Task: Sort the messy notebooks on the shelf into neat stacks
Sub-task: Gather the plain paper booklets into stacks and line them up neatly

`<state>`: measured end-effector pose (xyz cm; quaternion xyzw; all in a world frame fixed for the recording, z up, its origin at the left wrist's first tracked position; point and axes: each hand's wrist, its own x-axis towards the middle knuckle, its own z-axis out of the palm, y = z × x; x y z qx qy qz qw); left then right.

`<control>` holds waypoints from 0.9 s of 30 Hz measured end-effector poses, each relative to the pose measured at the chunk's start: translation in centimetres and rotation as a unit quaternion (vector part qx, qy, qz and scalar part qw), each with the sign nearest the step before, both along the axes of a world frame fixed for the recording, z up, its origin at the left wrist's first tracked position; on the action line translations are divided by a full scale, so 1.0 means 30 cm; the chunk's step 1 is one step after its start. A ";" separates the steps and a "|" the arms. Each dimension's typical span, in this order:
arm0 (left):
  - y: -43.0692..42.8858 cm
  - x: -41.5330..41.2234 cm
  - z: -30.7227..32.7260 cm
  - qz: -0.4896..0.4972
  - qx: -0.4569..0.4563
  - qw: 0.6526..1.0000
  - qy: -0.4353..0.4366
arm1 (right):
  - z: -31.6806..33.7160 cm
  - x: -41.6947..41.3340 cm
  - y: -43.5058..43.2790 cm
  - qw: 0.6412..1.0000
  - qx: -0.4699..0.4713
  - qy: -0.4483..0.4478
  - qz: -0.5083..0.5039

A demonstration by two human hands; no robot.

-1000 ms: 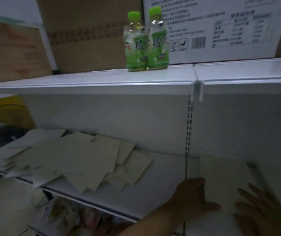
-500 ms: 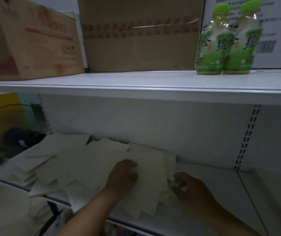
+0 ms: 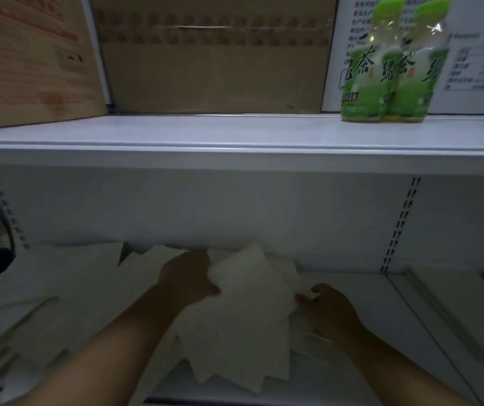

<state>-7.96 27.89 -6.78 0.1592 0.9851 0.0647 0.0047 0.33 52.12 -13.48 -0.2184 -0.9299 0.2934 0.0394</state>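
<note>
Two shelves here. The lower shelf [image 3: 396,323] carries the job; the upper shelf [image 3: 205,133] has cardboard boxes [image 3: 214,68] along its back edge, nothing to do w/ me.

Notebooks [image 3: 73,288] lie fanned at all angles over the left half of the lower shelf, some corners past its front edge. That's the mess to sort.

One bunch [image 3: 249,306] sits mid-shelf btwn my grips, overlapping crookedly, far corner up nr the back wall.

Green tea bottles [image 3: 393,68], a pair, stand twd the right end of the upper shelf, out of the way.

Left grip [image 3: 186,281] is clamped on the bunch's left edge, thumb over the top cover. Right grip [image 3: 328,312] is curled onto its right edge, fingers pinching. It's dim, so exact finger lay is unclear.

I hold it from both sides, prob. to squeeze the edges flush & move the lot as one. Stack not yet squared.
</note>
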 end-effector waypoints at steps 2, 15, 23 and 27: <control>-0.043 0.001 0.029 -0.003 0.095 0.990 -0.102 | 0.021 -0.021 -0.001 0.998 -0.067 -0.013 -0.009; -0.268 0.124 -0.065 0.067 0.654 0.686 -0.312 | 0.093 -0.072 -0.014 0.920 -0.351 0.165 -0.048; -0.297 0.161 -0.061 0.123 0.653 0.692 -0.282 | 0.162 0.046 0.216 0.647 -0.699 0.303 0.028; -0.217 0.203 -0.051 0.122 0.607 0.724 -0.305 | 0.130 0.031 0.164 0.698 -0.674 0.203 0.133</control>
